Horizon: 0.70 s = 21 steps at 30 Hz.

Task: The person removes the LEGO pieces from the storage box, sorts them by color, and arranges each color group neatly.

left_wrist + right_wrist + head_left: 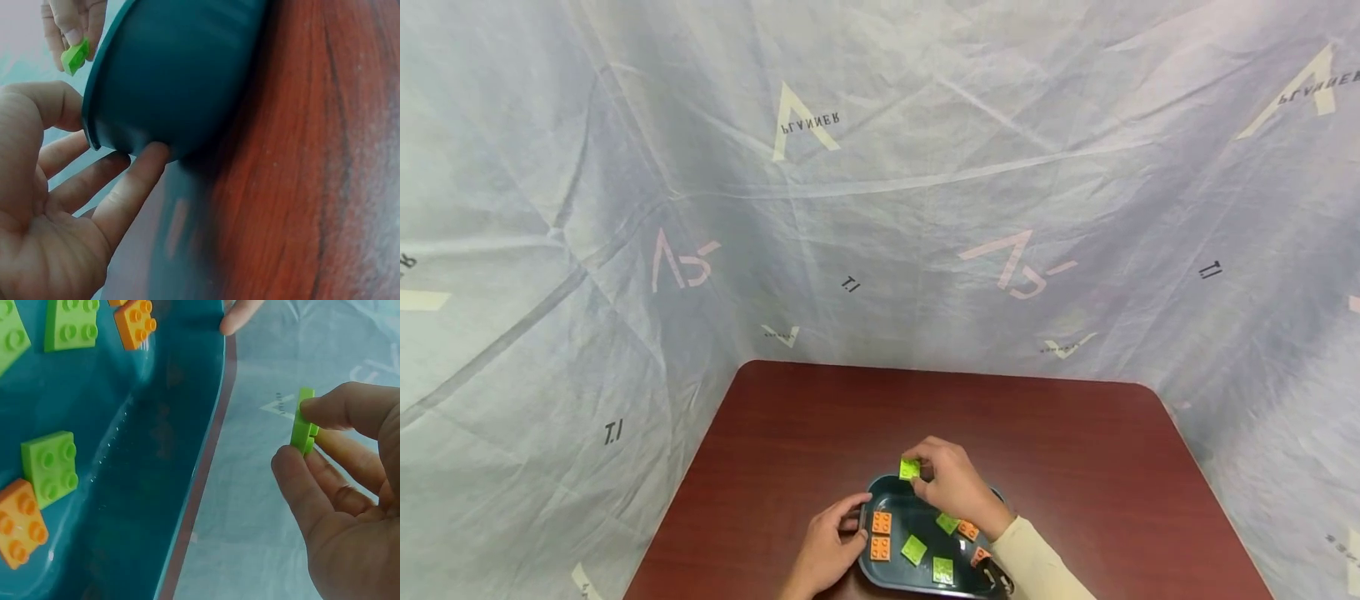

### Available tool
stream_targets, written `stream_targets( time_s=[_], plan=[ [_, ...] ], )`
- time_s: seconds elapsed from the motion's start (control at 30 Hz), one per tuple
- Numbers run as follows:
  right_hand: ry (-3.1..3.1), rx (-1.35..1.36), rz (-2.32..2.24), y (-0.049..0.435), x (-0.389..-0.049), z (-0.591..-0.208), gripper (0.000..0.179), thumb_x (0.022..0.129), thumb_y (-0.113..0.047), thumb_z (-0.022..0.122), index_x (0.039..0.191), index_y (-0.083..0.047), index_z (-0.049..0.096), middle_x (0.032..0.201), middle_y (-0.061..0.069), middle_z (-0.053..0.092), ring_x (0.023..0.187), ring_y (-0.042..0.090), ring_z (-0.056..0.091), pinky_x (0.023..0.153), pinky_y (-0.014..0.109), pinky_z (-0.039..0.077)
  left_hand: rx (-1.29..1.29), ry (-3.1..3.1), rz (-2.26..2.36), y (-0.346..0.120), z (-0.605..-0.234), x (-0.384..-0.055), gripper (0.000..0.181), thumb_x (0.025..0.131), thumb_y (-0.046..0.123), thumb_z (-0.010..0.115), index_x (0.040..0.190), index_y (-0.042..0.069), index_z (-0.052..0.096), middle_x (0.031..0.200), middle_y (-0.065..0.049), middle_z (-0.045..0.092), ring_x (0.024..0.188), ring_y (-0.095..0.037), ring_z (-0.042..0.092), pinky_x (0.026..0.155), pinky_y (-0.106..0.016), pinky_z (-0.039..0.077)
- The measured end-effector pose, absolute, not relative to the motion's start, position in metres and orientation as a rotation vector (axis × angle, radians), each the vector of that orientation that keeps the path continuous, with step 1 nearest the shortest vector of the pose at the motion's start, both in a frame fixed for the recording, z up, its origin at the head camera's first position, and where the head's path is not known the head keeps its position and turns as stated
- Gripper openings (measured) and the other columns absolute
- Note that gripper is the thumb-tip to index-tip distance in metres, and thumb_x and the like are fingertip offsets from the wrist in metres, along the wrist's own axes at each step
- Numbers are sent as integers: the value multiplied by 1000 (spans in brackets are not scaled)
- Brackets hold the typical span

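Note:
A dark teal tray [917, 504] with rounded corners sits at the table's front. My left hand [829, 546] holds its left side, fingers against the rim and outer wall in the left wrist view. Above the tray's far edge, my right hand [953, 485] pinches a green building block [303, 422] between thumb and fingers. Inside the tray, two orange blocks [882, 522] lie at the left. Green blocks [913, 550] are scattered in the middle, with more orange blocks [967, 530] at the right, partly hidden by my right arm.
The reddish-brown wooden table [955, 417] stretches beyond the tray to its far edge. Grey printed sheets [910, 267] hang as walls behind the table and along both sides.

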State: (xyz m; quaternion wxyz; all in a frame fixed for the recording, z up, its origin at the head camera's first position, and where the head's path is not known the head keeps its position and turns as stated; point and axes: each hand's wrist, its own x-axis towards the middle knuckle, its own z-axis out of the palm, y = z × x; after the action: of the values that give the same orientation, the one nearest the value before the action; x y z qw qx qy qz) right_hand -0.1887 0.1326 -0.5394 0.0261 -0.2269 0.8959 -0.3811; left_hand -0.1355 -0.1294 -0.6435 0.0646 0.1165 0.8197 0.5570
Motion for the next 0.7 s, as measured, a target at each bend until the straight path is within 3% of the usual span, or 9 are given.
stream_targets(
  time_s=[0.5,0.7],
  plan=[
    [2912,-827,-1068,117,-230,-547,32,95,-5,76,126,-9,75,114,3,70,89,10,65,75,27,57,338,2475,1678,-130,-646,-139,50,93,9,74,142,19,67,132,-15,71,103,-24,78,78,-23,60],
    [2860,-780,-1064,113,-251,-551,34,95,-4,75,129,-4,73,115,5,69,86,17,62,70,26,52,339,2499,1671,-129,-648,-138,50,93,9,74,140,22,68,130,-14,72,101,-20,78,78,-24,59]
  ],
)
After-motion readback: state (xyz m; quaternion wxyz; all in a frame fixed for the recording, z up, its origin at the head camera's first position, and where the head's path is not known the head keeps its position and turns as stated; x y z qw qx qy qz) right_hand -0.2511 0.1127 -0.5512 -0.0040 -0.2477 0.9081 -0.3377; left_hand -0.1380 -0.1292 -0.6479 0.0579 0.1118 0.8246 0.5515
